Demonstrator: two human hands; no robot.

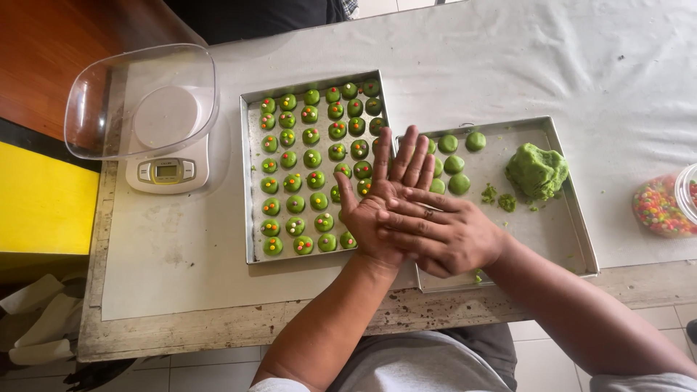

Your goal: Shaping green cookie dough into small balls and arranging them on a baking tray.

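My left hand (377, 190) lies palm up with fingers stretched over the gap between two metal trays. My right hand (444, 236) rests flat across its palm, pressed on it; anything between the palms is hidden. The left tray (250, 218) holds several rows of small green dough rounds (305, 156) topped with coloured sprinkles. The right tray (541, 232) carries a few plain green balls (454, 163) near my fingertips, a lump of green dough (537, 170) and some crumbs (497, 197).
A kitchen scale (167, 170) with a clear plastic bowl (141, 101) on it stands at the left of the white-covered table (508, 65). A clear jar of coloured sprinkles (664, 203) sits at the right edge. A yellow surface (43, 203) lies beyond the table's left side.
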